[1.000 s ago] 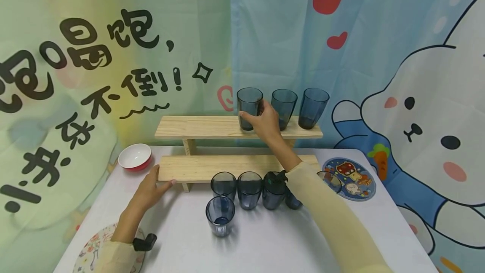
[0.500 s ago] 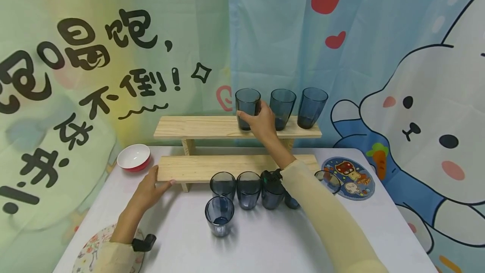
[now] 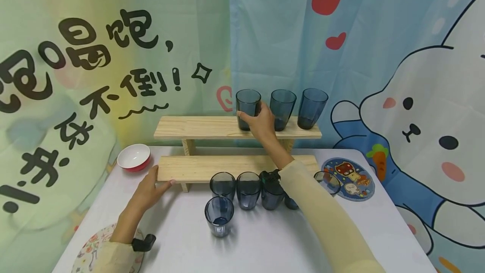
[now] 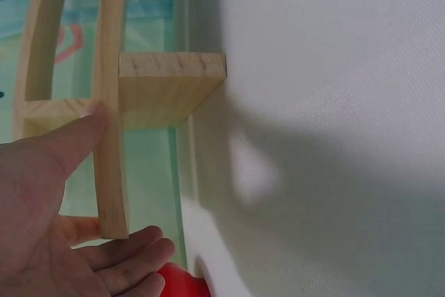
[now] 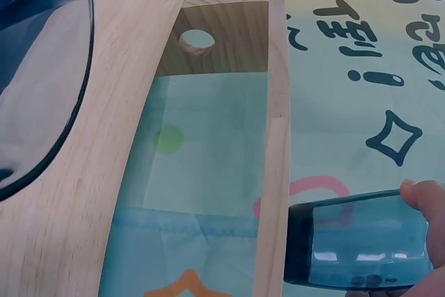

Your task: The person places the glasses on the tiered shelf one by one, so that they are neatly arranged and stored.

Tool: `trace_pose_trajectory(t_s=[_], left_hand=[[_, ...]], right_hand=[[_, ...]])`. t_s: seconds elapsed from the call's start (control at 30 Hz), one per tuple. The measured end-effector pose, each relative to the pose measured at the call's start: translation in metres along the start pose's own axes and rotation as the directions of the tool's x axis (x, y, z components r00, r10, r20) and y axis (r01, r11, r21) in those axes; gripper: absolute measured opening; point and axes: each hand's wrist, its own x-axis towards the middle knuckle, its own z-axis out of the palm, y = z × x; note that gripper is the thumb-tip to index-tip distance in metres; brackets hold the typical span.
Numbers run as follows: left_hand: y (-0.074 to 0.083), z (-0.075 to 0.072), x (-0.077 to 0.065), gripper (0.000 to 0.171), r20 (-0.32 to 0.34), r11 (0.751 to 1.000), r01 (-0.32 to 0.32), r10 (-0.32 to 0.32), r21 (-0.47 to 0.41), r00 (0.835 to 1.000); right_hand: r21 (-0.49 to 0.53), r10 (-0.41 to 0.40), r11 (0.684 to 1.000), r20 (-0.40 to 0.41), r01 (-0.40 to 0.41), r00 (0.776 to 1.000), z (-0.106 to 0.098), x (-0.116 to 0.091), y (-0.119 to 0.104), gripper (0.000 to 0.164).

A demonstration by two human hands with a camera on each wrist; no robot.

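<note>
The wooden shelf (image 3: 204, 167) is gripped by the left hand (image 3: 148, 190). On its upper tier (image 3: 197, 127), a glass (image 3: 247, 103) is held by the right hand (image 3: 263, 122).

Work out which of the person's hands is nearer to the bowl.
Left. The left hand grips the lower shelf at its left end, close to the bowl, on its front-right side; the right hand holds a glass at the upper shelf, much farther right.

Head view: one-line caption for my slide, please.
Right hand grips a blue tumbler on the upper wooden shelf while the left hand holds the lower shelf at its end.
</note>
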Motion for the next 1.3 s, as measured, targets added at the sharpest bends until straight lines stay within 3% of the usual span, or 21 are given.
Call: trace_pose_trajectory(t_s=[0.4, 0.7, 0.83, 1.0, 1.17, 1.3], left_hand=[[-0.002, 0.001, 0.001, 0.092, -0.003, 1.000, -0.003, 0.003, 0.000, 1.000], [0.002, -0.002, 0.000, 0.091, -0.008, 1.000, -0.005, 0.006, 0.012, 1.000], [0.003, -0.003, -0.001, 0.092, -0.003, 1.000, -0.008, 0.008, 0.016, 1.000], [0.002, -0.003, 0.000, 0.091, -0.005, 1.000, -0.008, 0.008, 0.008, 1.000], [0.000, -0.002, -0.001, 0.091, 0.001, 1.000, 0.006, -0.006, 0.004, 1.000], [0.002, -0.002, -0.002, 0.091, -0.002, 1.000, -0.002, 0.002, 0.004, 1.000]], right_hand=[[-0.072, -0.005, 0.997, 0.040, 0.008, 0.999, -0.001, -0.005, 0.002, 0.087], [-0.059, 0.066, 0.997, 0.145, -0.058, 0.987, -0.023, -0.032, 0.001, 0.100], [-0.007, 0.053, 0.999, 0.195, -0.053, 0.979, -0.039, -0.054, -0.002, 0.095], [0.106, -0.045, 0.994, 0.252, 0.018, 0.967, -0.052, -0.096, 0.000, 0.073], [0.190, -0.067, 0.982, 0.292, 0.011, 0.954, -0.051, -0.148, 0.010, 0.056], [0.217, -0.023, 0.975, 0.315, -0.048, 0.949, -0.039, -0.187, 0.023, 0.060]])
